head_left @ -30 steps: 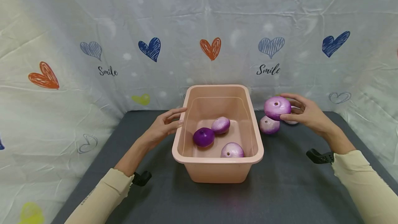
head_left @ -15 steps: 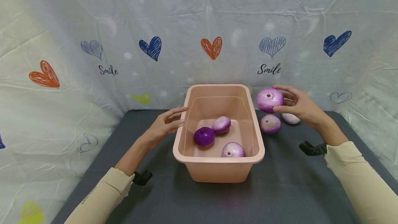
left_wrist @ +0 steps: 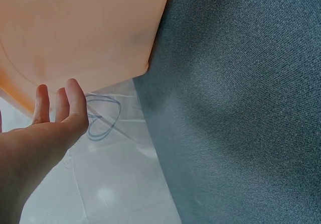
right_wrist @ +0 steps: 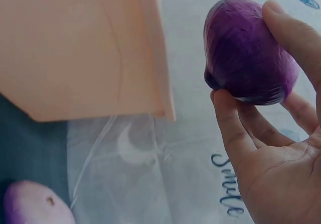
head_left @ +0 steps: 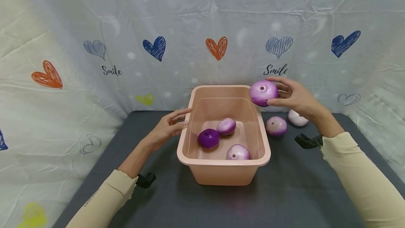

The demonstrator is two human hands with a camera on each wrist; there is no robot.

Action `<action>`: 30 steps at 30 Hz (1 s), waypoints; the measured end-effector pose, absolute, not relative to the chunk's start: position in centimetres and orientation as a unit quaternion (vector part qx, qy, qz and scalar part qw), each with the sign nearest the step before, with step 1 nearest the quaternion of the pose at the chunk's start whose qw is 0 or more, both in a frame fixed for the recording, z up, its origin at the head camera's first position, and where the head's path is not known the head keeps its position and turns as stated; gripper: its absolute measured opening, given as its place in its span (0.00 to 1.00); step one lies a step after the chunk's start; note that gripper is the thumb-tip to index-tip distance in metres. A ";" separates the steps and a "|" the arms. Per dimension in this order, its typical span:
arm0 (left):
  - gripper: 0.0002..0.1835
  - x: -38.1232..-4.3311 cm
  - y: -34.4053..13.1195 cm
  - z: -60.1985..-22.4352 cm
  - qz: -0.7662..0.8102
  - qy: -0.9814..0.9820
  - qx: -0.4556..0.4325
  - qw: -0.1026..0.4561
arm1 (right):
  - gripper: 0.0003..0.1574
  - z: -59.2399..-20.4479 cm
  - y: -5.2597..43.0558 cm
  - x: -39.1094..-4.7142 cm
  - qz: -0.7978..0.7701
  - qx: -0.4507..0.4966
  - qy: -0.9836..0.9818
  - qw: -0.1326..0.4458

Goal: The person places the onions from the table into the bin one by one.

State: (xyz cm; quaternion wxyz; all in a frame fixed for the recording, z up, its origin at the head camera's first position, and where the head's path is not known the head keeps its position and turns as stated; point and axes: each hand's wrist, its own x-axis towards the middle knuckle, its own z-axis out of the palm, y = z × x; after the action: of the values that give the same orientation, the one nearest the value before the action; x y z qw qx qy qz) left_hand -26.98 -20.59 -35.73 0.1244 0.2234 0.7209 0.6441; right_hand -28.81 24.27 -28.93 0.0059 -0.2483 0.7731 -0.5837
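My right hand (head_left: 294, 96) holds a purple onion (head_left: 263, 93) between thumb and fingers, raised at the right rim of a peach plastic tub (head_left: 223, 163). In the right wrist view the held onion (right_wrist: 246, 53) shows its darker side, apart from the tub wall (right_wrist: 75, 48). On the tub's left rim rests my left hand (head_left: 166, 129), fingers fairly straight against the outside. The left wrist view shows those fingers (left_wrist: 75, 101) by the tub wall (left_wrist: 90, 33). Inside the tub lie a dark purple onion (head_left: 209, 139), a lighter one (head_left: 226, 126) and a pale one (head_left: 238, 152).
Right of the tub, a pale purple onion (head_left: 276, 126) and a whitish onion (head_left: 297, 118) lie on the dark grey table (head_left: 152, 200). A white curtain (head_left: 183, 17) printed with hearts hangs behind the table and along its sides.
My right hand has carried the onion up and leftward, from above the loose onions to the tub's right rim. The whitish onion has come into fuller view. My left hand stays put.
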 end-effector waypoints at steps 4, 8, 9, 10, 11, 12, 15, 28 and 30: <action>0.31 -26.9 -20.6 -35.6 0.641 0.725 0.218 0.123 | 0.44 -28.6 23.4 -29.2 -0.580 -0.254 0.774 0.008; 0.31 -27.0 -20.6 -35.7 0.644 0.723 0.218 0.123 | 0.44 -28.4 22.4 -29.5 -0.573 -0.262 0.776 0.014; 0.31 -27.0 -20.6 -35.7 0.644 0.723 0.218 0.124 | 0.44 -28.4 22.1 -29.6 -0.574 -0.265 0.775 0.017; 0.31 -26.9 -20.6 -35.6 0.645 0.722 0.218 0.124 | 0.44 -28.3 21.8 -29.6 -0.573 -0.267 0.775 0.020; 0.31 -27.0 -20.6 -35.7 0.645 0.721 0.219 0.124 | 0.44 -28.3 21.5 -29.7 -0.573 -0.269 0.774 0.023; 0.31 -27.0 -20.6 -35.7 0.645 0.721 0.219 0.124 | 0.44 -28.3 21.2 -29.8 -0.573 -0.270 0.773 0.026; 0.32 -26.9 -20.7 -35.7 0.646 0.720 0.220 0.126 | 0.44 -28.4 20.3 -30.1 -0.568 -0.274 0.775 0.037; 0.32 -27.0 -20.6 -35.7 0.645 0.721 0.219 0.128 | 0.44 -28.4 18.3 -30.5 -0.568 -0.295 0.766 0.062; 0.32 -27.0 -20.6 -35.7 0.645 0.722 0.216 0.127 | 0.43 -28.4 18.3 -30.5 -0.579 -0.301 0.754 0.070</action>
State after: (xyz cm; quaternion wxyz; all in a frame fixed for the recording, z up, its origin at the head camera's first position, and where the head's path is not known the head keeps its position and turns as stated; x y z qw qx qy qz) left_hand -26.96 -20.58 -35.68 0.1273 0.2163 0.7219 0.6449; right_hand -30.46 18.33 -28.45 0.0701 -0.3011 0.7541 -0.5794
